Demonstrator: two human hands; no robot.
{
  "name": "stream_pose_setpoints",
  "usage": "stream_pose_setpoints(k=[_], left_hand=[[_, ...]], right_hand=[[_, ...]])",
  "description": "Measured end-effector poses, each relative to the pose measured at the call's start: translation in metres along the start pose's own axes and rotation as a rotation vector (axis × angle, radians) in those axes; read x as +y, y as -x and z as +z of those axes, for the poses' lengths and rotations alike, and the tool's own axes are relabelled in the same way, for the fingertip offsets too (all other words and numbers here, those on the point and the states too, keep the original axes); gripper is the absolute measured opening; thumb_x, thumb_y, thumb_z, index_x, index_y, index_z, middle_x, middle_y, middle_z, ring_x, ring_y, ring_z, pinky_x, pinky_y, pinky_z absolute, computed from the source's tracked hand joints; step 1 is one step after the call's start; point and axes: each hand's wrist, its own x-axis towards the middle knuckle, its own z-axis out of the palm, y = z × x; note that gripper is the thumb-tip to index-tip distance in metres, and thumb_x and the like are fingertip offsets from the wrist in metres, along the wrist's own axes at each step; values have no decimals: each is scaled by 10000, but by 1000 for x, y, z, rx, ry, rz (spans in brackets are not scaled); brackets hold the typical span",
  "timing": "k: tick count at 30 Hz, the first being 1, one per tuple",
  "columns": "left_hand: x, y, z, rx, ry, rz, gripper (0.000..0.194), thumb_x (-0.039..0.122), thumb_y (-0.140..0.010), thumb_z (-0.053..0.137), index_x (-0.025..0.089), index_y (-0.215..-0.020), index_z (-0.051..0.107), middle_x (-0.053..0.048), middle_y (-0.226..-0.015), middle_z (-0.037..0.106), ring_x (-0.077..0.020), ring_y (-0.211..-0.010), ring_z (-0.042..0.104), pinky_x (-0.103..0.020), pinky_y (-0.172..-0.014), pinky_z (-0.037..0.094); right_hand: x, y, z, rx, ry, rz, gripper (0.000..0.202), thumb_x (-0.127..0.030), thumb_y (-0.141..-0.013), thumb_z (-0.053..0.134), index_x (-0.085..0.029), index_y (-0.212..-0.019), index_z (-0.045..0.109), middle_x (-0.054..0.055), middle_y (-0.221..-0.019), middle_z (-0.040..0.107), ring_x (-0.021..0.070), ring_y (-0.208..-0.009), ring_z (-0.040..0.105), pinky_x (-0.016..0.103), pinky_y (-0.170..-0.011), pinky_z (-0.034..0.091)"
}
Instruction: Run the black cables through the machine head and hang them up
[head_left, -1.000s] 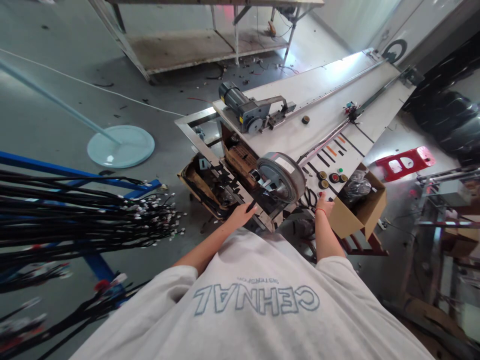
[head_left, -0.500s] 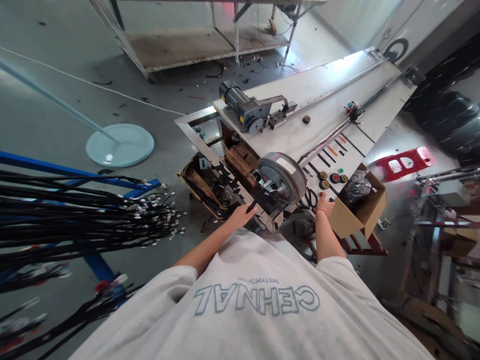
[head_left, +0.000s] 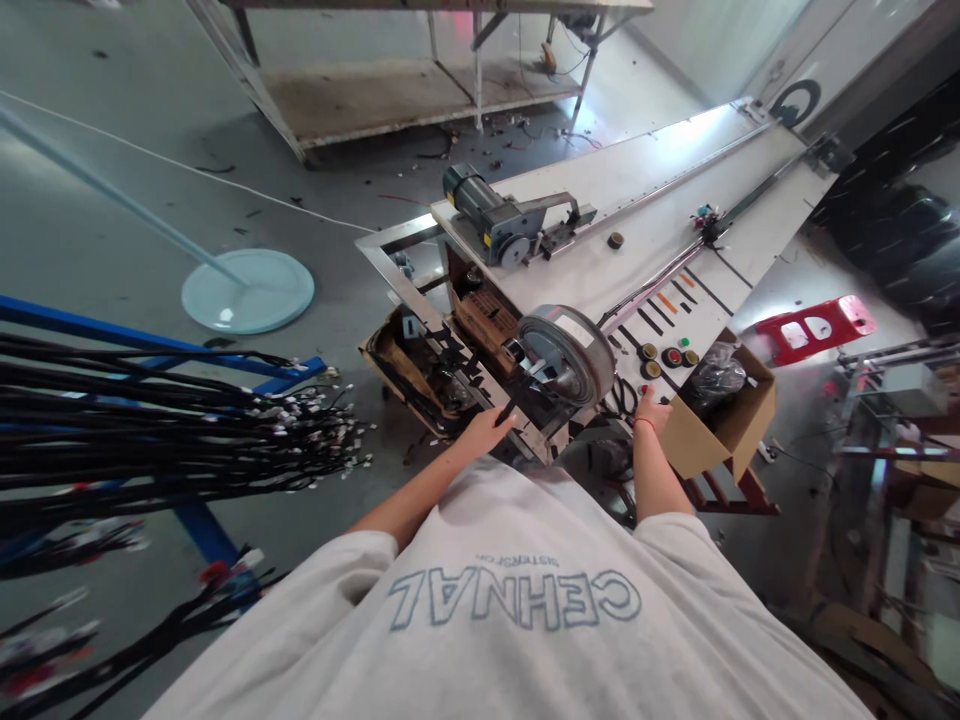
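My left hand is closed at the near metal frame of the workbench, with a dark strip at its fingertips that I cannot make out. My right hand, a red band at its wrist, is at the bench's near edge with its fingers curled; anything inside them is hidden. A large grey tape reel stands on its holder between my hands. Near my right hand lie black scissors and round push buttons. Short black and orange strips mark the white top beyond.
A motor sits on the bench's far left. An open cardboard box stands right of my right hand. Cable bundles hang over a blue rack on the left. A red plastic stool is on the right; a round pale base stands on the floor.
The view has shifted slightly, so the surroundings appear a little farther right. Both hands have stayed in nearly the same places at the bench.
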Motion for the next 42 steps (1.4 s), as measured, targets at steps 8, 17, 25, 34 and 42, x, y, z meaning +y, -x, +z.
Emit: stream_pose_setpoints(k=[8,17,25,34,42], left_hand=[[1,1,-3,90,-23,71,344,425,-853,427,145,-833,626,-51,-733,638,-181,-692,577,-264,-654,408],[-5,4,-6,68,-102,74,364,445,-850,436,156,-845,657,-69,-766,674,-195,-701,603,-265,-671,426],[-42,32,-29,-1,-148,-21,391,475,-810,465,151,-809,684,-68,-732,692,-194,-662,605,-257,-631,428],[-2,19,-27,60,-148,56,429,488,-857,412,149,-864,675,-69,-748,684,-190,-665,584,-273,-665,432],[-24,-19,-20,17,-211,47,419,466,-858,415,150,-902,688,-97,-846,706,-228,-787,640,-284,-729,450]], right_hand=[[1,-2,0,-7,-55,6,747,-764,-777,402,-125,-1146,523,235,-1171,584,354,-1098,571,463,-931,440],[0,-1,-4,-20,-25,-19,758,-745,-740,498,-110,-1154,516,249,-1187,572,358,-1099,571,454,-915,453],[0,4,-7,-39,-38,-27,707,-710,-759,508,-115,-1140,523,239,-1178,583,345,-1108,570,435,-921,454],[2,0,-2,-23,-49,-9,709,-721,-749,512,-127,-1135,527,228,-1186,580,356,-1110,561,453,-933,439],[2,2,-1,-28,-15,-15,719,-743,-768,450,-142,-1158,501,216,-1197,574,349,-1122,554,461,-951,427]])
